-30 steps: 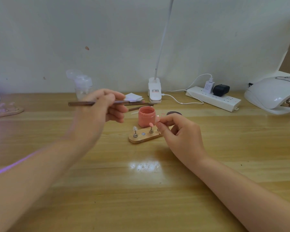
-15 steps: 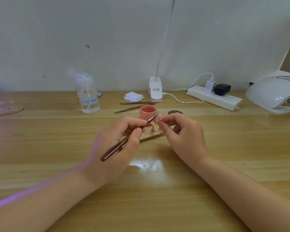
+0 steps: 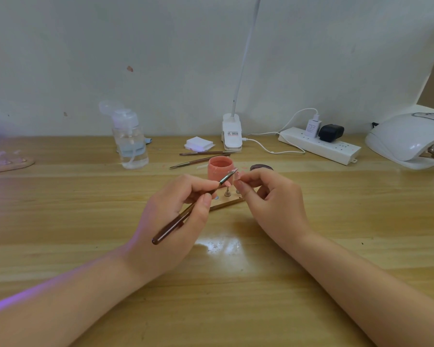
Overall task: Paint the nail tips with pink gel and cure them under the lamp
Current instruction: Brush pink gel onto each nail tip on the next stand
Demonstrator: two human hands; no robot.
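Note:
My left hand (image 3: 178,216) grips a brown brush (image 3: 183,216) like a pen, its bristles touching a small nail tip (image 3: 236,174) that my right hand (image 3: 268,199) pinches between thumb and forefinger. Just behind stands the open pink gel jar (image 3: 219,169), with its dark lid (image 3: 261,167) lying to the right. A wooden holder (image 3: 226,202) below my fingers carries a pink nail tip (image 3: 227,183) on a metal peg. The white curing lamp (image 3: 409,139) sits at the far right.
Two spare brushes (image 3: 201,157) lie behind the jar. A clear pump bottle (image 3: 130,144), white wipes (image 3: 199,144), a clip lamp base (image 3: 232,136) and a power strip (image 3: 321,145) line the back. Another wooden holder (image 3: 8,165) lies far left in purple light.
My left hand came down from a raised spot at the left and brought the brush tip to the nail tip pinched in my right hand, which has stayed put.

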